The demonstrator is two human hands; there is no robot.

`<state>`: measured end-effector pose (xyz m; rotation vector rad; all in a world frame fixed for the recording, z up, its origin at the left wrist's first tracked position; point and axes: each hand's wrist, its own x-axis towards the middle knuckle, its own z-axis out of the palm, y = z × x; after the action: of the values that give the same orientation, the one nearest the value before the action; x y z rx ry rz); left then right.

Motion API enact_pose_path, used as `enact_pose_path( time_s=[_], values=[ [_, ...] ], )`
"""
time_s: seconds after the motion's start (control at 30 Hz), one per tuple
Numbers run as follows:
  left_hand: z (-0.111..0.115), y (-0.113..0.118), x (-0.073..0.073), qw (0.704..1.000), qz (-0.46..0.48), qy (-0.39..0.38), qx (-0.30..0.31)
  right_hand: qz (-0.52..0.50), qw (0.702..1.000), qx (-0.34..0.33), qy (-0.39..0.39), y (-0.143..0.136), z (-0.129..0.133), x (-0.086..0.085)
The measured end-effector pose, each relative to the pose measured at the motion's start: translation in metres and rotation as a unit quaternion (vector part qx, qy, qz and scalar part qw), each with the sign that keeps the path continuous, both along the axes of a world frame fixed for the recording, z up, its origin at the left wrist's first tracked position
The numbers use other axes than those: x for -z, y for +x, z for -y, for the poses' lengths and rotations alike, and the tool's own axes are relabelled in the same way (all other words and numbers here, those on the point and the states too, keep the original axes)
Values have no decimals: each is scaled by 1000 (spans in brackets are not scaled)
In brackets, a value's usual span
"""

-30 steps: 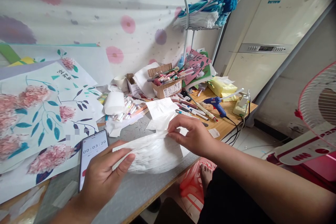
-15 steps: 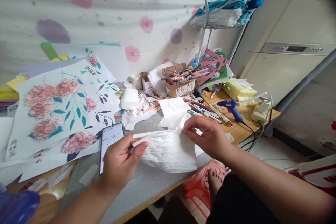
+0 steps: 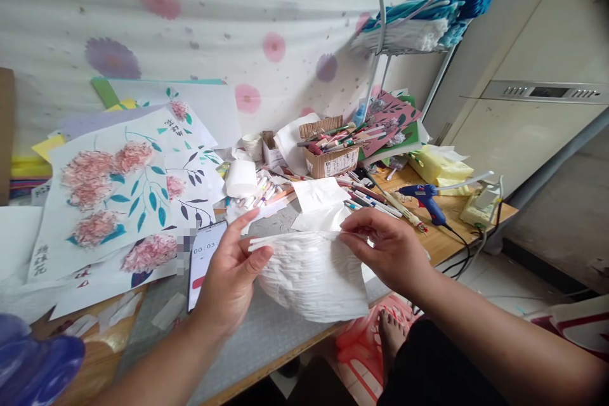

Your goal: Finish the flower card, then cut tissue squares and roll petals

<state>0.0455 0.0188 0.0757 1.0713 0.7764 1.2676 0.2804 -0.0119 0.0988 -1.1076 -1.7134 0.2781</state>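
Observation:
A wrinkled white tissue (image 3: 311,279) hangs between my two hands above the table's front edge. My left hand (image 3: 233,273) pinches its upper left corner between thumb and fingers, with the index finger lifted away. At the upper right edge, my right hand (image 3: 387,247) pinches the tissue between thumb and fingertips. Small gathers run across the sheet, and its top edge looks folded into a narrow strip. Just behind it on the table lie more white tissue pieces (image 3: 321,196). A phone (image 3: 204,266) showing a timer lies beside my left hand, partly hidden by it.
Paper sheets with pink flowers and teal leaves (image 3: 114,190) cover the left side. A cardboard box of brushes (image 3: 333,162) stands at the back, among scattered pens. To the right lie a blue glue gun (image 3: 423,196) with its cable and a yellow tissue pack (image 3: 440,168).
My left index finger has lifted and straightened away from the tissue. The sheet hangs slightly lower, still pinched by both hands. The whole view has shifted a little to the left.

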Motion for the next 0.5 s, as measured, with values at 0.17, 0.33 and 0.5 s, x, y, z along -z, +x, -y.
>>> enact_pose_path(
  time_s=[0.17,0.33,0.5],
  values=[
    [2,-4,0,995,8,-62,77,2,1000,-2,-11,-1,0,0],
    [1,-1,-1,993,31,-70,90,28,1000,1,-5,0,0,-1],
    [-1,-1,0,988,43,-102,104,59,998,5,17,1,-3,-2]
  ],
)
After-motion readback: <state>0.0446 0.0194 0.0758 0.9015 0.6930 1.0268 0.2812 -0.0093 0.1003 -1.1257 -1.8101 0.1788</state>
